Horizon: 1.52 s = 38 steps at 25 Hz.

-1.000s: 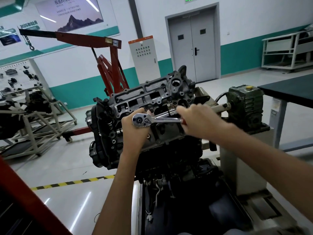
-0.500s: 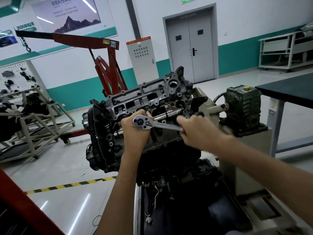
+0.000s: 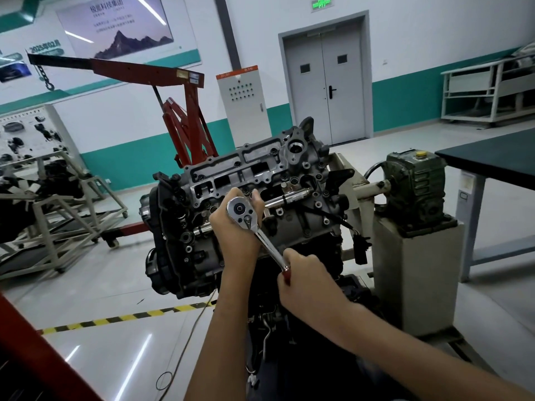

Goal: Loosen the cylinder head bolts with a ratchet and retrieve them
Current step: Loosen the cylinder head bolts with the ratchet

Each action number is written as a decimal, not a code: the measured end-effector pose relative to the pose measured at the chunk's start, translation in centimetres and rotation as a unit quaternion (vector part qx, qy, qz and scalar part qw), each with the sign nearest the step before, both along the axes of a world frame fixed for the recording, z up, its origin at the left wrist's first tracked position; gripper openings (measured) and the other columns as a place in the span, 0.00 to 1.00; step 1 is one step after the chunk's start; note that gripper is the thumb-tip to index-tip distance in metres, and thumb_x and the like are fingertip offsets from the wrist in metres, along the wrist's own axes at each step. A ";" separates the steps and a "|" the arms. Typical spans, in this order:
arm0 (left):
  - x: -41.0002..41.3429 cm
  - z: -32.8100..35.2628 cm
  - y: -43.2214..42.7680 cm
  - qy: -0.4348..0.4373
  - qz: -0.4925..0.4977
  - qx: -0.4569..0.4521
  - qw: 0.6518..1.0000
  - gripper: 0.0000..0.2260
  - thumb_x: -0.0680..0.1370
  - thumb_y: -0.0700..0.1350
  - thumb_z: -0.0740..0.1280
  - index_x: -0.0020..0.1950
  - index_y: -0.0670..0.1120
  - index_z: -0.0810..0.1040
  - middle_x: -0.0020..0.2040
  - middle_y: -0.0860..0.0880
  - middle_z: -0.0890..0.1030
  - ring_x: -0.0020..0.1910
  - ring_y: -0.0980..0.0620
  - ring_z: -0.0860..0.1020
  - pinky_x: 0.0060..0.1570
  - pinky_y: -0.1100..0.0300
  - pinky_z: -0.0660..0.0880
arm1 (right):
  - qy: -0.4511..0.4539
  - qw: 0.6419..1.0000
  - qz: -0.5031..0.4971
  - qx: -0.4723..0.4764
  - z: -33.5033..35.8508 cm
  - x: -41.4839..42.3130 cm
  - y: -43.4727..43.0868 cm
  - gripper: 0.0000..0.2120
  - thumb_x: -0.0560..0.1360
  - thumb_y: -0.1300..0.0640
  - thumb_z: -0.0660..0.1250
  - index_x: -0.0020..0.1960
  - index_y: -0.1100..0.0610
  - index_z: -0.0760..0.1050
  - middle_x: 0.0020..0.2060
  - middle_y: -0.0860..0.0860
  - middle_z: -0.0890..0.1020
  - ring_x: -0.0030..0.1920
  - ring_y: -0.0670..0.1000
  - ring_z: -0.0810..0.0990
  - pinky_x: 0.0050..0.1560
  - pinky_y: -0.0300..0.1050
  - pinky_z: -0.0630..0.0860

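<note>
Banner (image 3: 43, 48): reads "2025年02月".
Poster (image 3: 115, 27): Chinese heading above a mountain picture, too small to read surely.
Exit sign (image 3: 322, 2): green and lit over the door (image 3: 324, 82); its characters are unreadable.
Cabinet (image 3: 243, 102): the writing on its orange top strip is too small to read.
Ratchet (image 3: 262, 237): its round end sits on the near face of the cylinder head (image 3: 260, 166), and the shaft slants down to the right.
Left hand (image 3: 234, 230): fingers curled round the ratchet just behind its round end.
Right hand (image 3: 307, 282): closed tight on the red grip at the low end.
Change: half a second ago the handle lay nearly level, pointing right. It has since swung down toward the person, with the right hand lower and nearer. The left hand has stayed at the round end.
Nearby: a red crane (image 3: 185, 120) stands behind and a green gearbox (image 3: 414, 183) is to the right.
</note>
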<state>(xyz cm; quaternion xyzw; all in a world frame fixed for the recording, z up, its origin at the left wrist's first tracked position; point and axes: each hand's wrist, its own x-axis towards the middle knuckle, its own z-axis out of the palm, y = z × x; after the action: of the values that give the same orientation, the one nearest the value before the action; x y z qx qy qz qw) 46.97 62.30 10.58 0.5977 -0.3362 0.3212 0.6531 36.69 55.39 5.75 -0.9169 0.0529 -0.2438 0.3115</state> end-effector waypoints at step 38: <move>-0.4 0.0 0.2 0.003 -0.029 -0.031 0.999 0.18 0.74 0.31 0.67 0.32 0.45 0.62 0.28 0.57 0.64 0.30 0.60 0.62 0.33 0.67 0.64 | -0.011 0.999 0.024 0.044 -0.9 0.2 1.6 0.11 0.72 0.59 0.60 0.36 0.51 0.58 0.30 0.50 0.67 0.32 0.55 0.71 0.35 0.46 0.70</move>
<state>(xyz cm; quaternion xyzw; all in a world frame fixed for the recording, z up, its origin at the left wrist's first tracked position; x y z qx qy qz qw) 46.55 62.53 10.61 0.5684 -0.3415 0.3101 0.6813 36.93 57.00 4.86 -0.9007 0.0382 -0.2438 0.3575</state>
